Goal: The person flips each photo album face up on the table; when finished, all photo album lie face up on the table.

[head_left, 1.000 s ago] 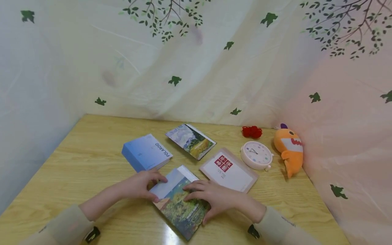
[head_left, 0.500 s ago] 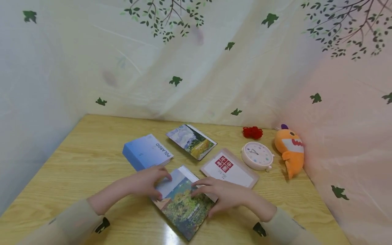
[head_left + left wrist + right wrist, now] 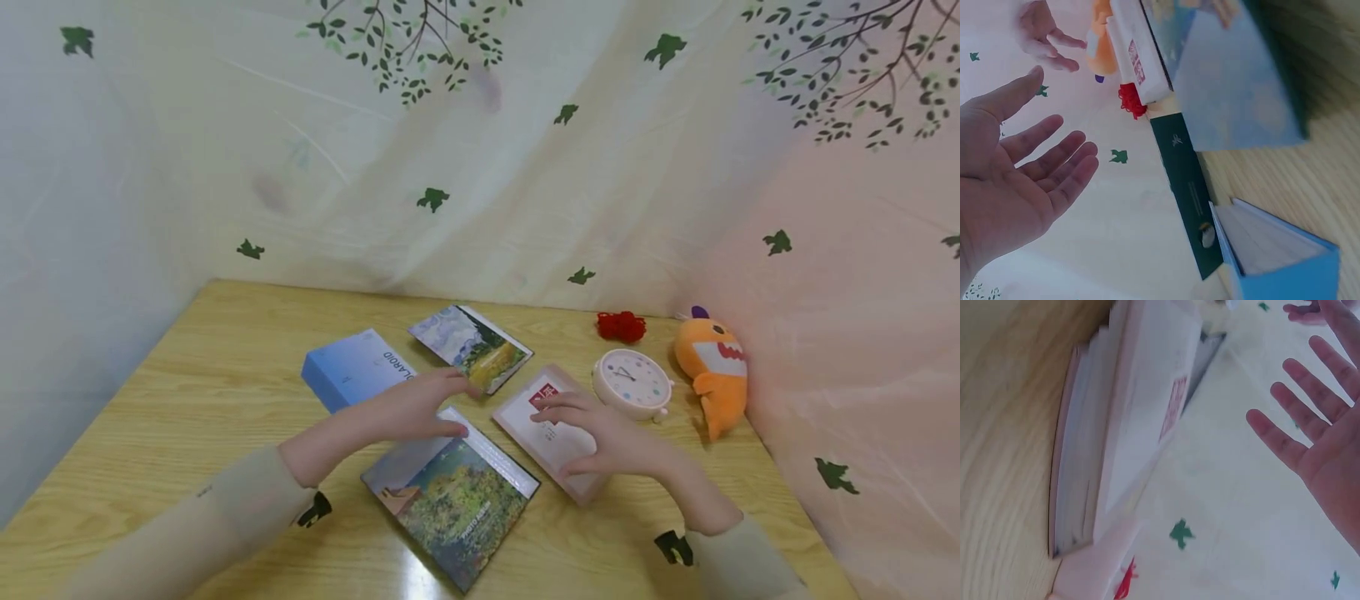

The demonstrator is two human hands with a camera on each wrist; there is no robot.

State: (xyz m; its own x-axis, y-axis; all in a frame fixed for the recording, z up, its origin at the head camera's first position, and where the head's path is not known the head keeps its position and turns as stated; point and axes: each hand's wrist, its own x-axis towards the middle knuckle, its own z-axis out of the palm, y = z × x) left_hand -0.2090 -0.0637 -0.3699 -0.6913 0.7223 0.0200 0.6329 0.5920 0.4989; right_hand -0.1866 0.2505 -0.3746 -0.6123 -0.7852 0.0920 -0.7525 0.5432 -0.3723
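From wrist views only, book pages [image 3: 1083,456]

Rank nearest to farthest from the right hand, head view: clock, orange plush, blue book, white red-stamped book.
1. White red-stamped book: partly covered by the right hand in this view.
2. Clock: just beyond the hand.
3. Orange plush: farther right, past the clock.
4. Blue book: well over to the left.

4 books [image 3: 461,500] [image 3: 354,372] [image 3: 468,340] [image 3: 550,442] | 2 hands [image 3: 408,408] [image 3: 618,435] | 1 clock [image 3: 632,382] | 1 plush [image 3: 714,379] | 1 red bundle [image 3: 622,327]
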